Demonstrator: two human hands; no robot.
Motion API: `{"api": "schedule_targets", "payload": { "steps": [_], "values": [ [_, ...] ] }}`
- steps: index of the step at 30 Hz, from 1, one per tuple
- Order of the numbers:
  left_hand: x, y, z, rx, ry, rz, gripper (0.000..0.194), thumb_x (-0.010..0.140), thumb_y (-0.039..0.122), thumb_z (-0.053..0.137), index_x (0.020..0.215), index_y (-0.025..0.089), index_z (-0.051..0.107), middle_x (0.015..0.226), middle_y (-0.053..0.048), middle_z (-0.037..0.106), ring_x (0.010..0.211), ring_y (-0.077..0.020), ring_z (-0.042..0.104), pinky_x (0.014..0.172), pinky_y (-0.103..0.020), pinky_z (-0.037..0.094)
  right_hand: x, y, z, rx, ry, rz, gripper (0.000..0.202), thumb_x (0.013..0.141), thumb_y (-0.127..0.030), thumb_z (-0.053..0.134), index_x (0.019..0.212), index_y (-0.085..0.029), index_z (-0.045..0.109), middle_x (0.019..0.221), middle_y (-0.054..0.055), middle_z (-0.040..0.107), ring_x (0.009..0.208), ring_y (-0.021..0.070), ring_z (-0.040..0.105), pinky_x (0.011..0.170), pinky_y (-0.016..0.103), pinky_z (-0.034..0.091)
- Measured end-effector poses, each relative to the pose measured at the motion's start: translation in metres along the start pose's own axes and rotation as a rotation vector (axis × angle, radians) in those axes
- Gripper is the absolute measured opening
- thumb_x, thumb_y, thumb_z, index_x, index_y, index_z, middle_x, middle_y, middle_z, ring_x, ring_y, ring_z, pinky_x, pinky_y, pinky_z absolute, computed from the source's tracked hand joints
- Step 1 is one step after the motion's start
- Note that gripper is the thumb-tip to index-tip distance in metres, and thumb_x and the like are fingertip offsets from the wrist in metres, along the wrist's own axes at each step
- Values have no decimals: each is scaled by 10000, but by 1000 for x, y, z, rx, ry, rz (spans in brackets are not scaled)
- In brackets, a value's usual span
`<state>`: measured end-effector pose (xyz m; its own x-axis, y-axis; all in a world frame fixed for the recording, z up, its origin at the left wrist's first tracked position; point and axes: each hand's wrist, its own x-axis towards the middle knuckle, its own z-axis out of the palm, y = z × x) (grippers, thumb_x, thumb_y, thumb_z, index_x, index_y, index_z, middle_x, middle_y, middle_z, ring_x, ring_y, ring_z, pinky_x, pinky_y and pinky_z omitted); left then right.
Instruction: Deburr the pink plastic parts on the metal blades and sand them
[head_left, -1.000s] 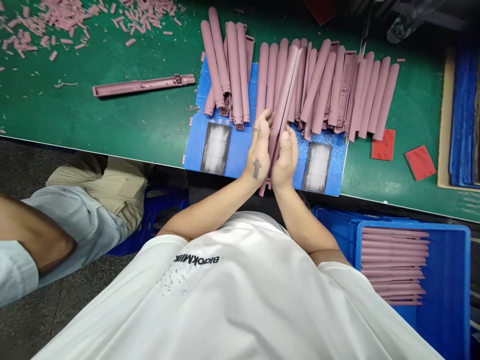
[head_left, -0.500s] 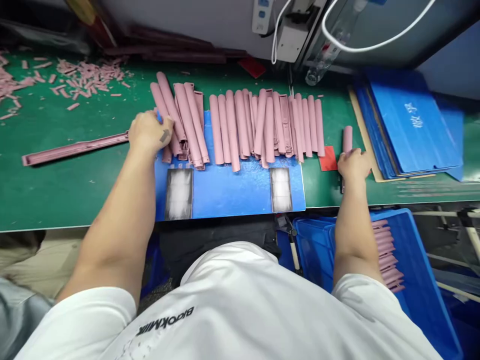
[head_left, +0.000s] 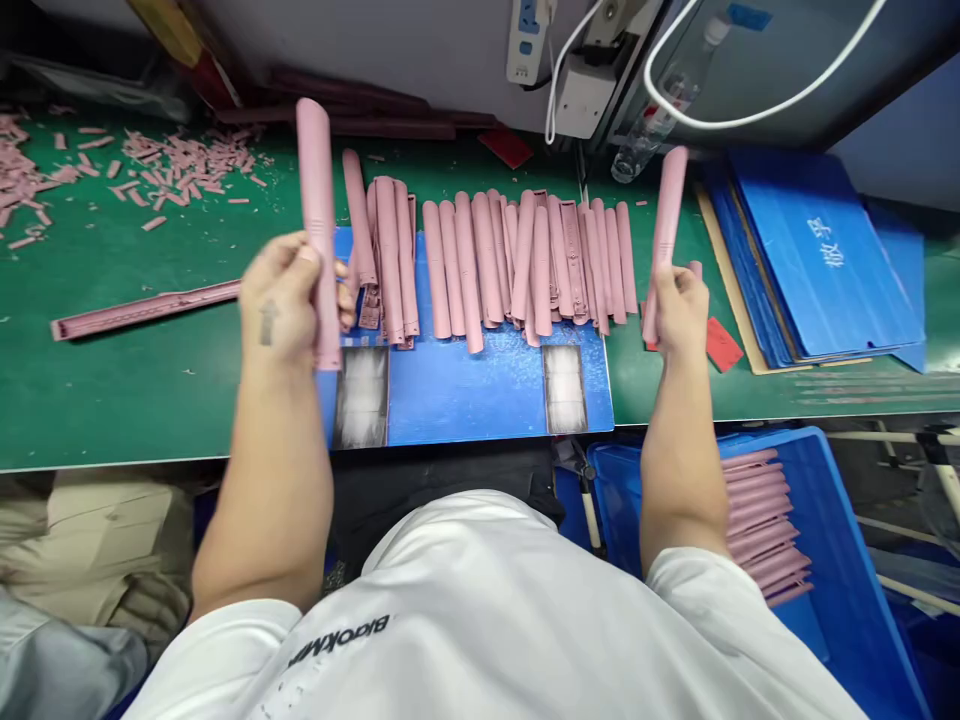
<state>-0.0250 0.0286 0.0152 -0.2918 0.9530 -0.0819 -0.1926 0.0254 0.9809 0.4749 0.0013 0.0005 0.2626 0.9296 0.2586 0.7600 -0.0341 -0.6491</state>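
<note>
My left hand (head_left: 289,295) is wrapped round a pink half-tube piece (head_left: 318,200), held upright above the left end of the blue board (head_left: 465,400). In my right hand (head_left: 679,305) is another pink piece (head_left: 670,205), raised over the table's right part and tilted slightly to the right. Between the hands, several pink pieces (head_left: 465,260) lie side by side across the board's back edge. A long pink piece (head_left: 150,308) lies with its hollow side up, left of my left hand. Beside my right hand is a red card (head_left: 724,345).
Pink scraps (head_left: 180,165) lie at the back left of the green table (head_left: 112,410). Blue folders (head_left: 825,260) are stacked at the right. Below the edge, a blue bin (head_left: 855,540) holds several pink pieces. A bottle (head_left: 652,130) and white cable hang behind. A person's leg (head_left: 112,530) shows lower left.
My left hand has lifted a pink piece from the left group. My right hand has moved slightly left and up with a pink piece, showing more of the red card.
</note>
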Motion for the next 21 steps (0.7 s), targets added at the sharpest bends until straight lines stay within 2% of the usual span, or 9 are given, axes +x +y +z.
{"api": "schedule_targets", "payload": {
  "steps": [2, 4, 6, 9, 11, 14, 18, 21],
  "values": [
    [-37, 1, 23, -124, -41, -128, 187, 1151, 434, 732, 1075, 264, 741, 688, 35, 610, 493, -101, 501, 434, -251, 402, -42, -38, 24, 280, -28, 49, 492, 1131, -811, 526, 1051, -329, 589, 675, -37, 538, 633, 244, 619, 622, 415, 593],
    [-65, -2, 48, -226, -110, -256, 314, 1159, 560, 756, 1151, 246, 741, 608, 68, 481, 425, -76, 404, 416, -239, 356, -82, -85, 54, 593, -72, 137, 590, 1043, -907, 631, 1104, -320, 618, 698, -53, 537, 576, 215, 590, 556, 389, 579],
    [-85, -7, 70, -277, -178, -324, 462, 1098, 689, 811, 1208, 245, 744, 616, 79, 463, 418, -89, 428, 396, -239, 375, -113, -130, 83, 780, -145, 169, 677, 1032, -980, 557, 1105, -311, 629, 723, -42, 546, 599, 216, 630, 565, 388, 610],
    [-105, -12, 85, -287, -200, -277, 558, 1051, 779, 817, 1145, 231, 761, 707, 40, 543, 442, -79, 448, 369, -224, 335, -137, -172, 113, 774, -235, 120, 742, 1059, -1015, 429, 1050, -301, 631, 740, -14, 588, 648, 227, 676, 635, 400, 642],
    [-116, -14, 87, -268, -205, -226, 594, 1037, 820, 802, 1087, 228, 774, 749, 14, 560, 468, -75, 449, 371, -220, 321, -141, -182, 122, 671, -269, 49, 741, 1084, -996, 399, 1024, -299, 645, 765, 8, 628, 701, 245, 708, 709, 416, 654],
    [-126, -17, 84, -226, -205, -233, 624, 1021, 857, 781, 1097, 238, 802, 723, 12, 520, 504, -104, 494, 414, -241, 401, -141, -186, 122, 531, -326, -55, 746, 1115, -964, 380, 1020, -288, 680, 804, 29, 682, 809, 273, 765, 823, 435, 671],
    [-128, -24, 80, -179, -191, -252, 599, 1049, 817, 776, 1192, 238, 826, 709, 19, 511, 568, -143, 567, 514, -279, 502, -141, -186, 117, 478, -337, -134, 745, 1136, -939, 385, 973, -266, 659, 738, 10, 666, 766, 252, 748, 827, 422, 663],
    [-129, -26, 81, -130, -203, -208, 572, 1092, 788, 744, 1171, 230, 843, 734, 0, 554, 658, -173, 642, 612, -304, 574, -143, -186, 119, 451, -304, -140, 742, 1142, -936, 376, 983, -267, 656, 735, 4, 651, 754, 246, 732, 824, 420, 651]
  ]
}}
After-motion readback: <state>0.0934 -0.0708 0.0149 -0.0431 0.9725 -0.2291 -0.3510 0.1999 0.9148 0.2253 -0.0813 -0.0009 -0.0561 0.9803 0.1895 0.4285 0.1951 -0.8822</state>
